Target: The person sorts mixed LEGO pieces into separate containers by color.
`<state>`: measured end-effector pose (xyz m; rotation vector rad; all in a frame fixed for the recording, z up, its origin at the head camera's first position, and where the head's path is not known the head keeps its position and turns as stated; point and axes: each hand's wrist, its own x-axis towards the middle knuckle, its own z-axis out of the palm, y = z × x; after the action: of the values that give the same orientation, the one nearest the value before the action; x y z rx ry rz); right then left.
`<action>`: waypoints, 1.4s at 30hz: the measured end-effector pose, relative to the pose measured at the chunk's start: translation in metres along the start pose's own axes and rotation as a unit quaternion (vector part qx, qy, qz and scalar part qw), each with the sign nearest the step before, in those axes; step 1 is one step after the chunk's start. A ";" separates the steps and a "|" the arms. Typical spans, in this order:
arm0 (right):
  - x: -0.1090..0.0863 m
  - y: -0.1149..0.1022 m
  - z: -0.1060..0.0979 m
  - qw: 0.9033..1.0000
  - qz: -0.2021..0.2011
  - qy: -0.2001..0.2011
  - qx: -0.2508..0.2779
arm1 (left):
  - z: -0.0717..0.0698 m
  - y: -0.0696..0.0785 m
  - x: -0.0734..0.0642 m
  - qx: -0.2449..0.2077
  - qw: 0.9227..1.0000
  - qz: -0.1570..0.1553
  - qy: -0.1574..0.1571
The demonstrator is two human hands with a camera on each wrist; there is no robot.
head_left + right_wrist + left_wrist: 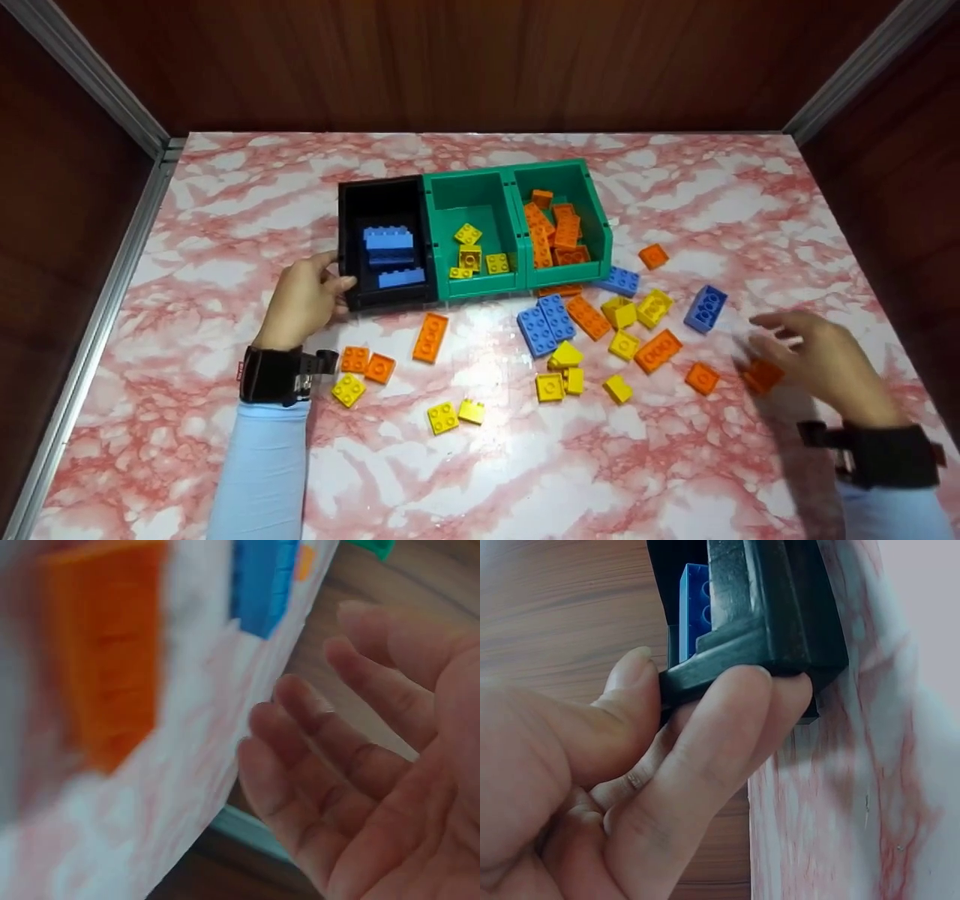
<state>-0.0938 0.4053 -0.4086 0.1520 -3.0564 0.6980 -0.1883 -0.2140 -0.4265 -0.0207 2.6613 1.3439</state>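
My left hand [300, 296] grips the front left edge of a black bin [390, 300], the thumb over its rim and the fingers below. Blue bricks [390, 244] lie inside that bin. Joined to it on the right are a green bin [480, 289] with several yellow bricks [497, 262] and another green bin [568, 277] with orange bricks [568, 229]. At the right, my right hand [825, 360] hovers with loosely spread fingers and holds nothing. Partly beneath it lies an orange brick [761, 377]. A blue brick [706, 308] is a little to its left.
Loose bricks lie in front of the bins: two adjoining blue bricks [546, 325], an orange brick [658, 351], a yellow brick [619, 389] and several others. More orange and yellow pieces sit by the left wrist. Brown walls [480, 67] enclose the marbled table [450, 487].
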 end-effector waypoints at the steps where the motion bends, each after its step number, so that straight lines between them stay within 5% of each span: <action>1: -0.004 0.002 0.001 1.000 0.013 -0.010 -0.001 | 0.000 0.000 0.000 0.002 1.000 0.003 0.001; 15: -0.027 0.013 0.021 0.988 0.116 -0.096 -0.041 | 0.003 0.001 0.001 0.006 1.000 0.005 -0.010; 19: -0.025 0.010 0.020 0.990 0.118 -0.076 -0.034 | 0.005 0.002 0.003 0.006 1.000 0.008 -0.006; 24: -0.020 -0.008 0.019 0.999 0.041 0.023 -0.014 | 0.002 0.000 0.002 0.009 1.000 0.008 -0.002; 29: 0.001 -0.040 0.020 0.995 -0.056 0.085 -0.003 | -0.001 0.000 0.000 0.013 1.000 0.007 -0.002; 34: 0.034 -0.080 0.015 0.988 -0.119 0.094 -0.012 | 0.000 0.000 0.000 0.012 1.000 0.009 0.001; 42: 0.105 -0.136 0.009 0.979 -0.200 0.044 -0.010 | 0.000 0.000 0.001 0.007 1.000 0.007 -0.003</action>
<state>-0.1857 0.2698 -0.3559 0.6901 -2.8130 0.6230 -0.1895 -0.2142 -0.4266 0.0041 2.6713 1.3277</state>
